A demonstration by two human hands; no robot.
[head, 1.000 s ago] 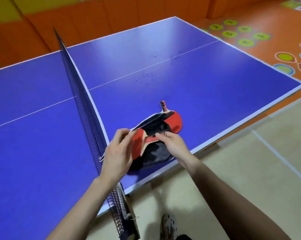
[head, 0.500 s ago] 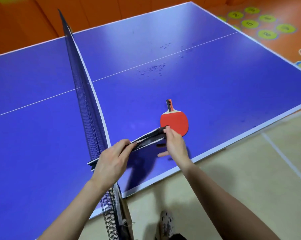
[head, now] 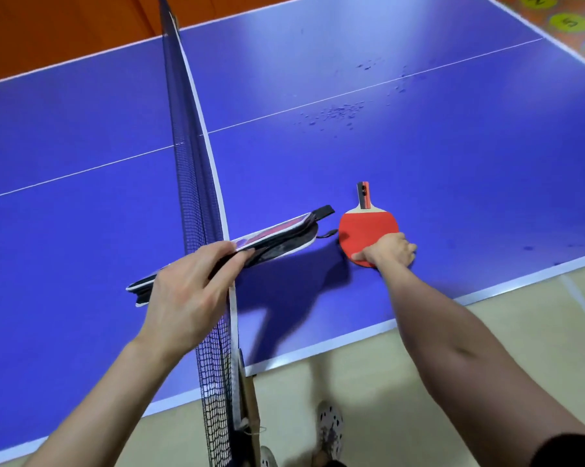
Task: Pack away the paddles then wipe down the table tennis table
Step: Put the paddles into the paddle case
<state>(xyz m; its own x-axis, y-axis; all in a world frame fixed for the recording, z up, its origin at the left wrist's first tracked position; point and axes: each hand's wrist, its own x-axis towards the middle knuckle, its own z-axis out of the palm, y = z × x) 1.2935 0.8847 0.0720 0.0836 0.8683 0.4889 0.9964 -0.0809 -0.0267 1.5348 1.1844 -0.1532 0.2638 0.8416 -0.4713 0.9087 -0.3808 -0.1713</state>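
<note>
Left grip (head: 190,291) alone now clamps the black case (head: 277,239), held over the net (head: 190,146). Right grip (head: 390,252) has let go of it, now curled on the red paddle (head: 365,227), flat on the surface (head: 452,163) right of the net. Floor dot (head: 570,21) reads "5".

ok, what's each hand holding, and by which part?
Left hand grips the paddle case around its near half. Right hand pinches the red paddle by the blade's near edge; the handle is free.
</note>
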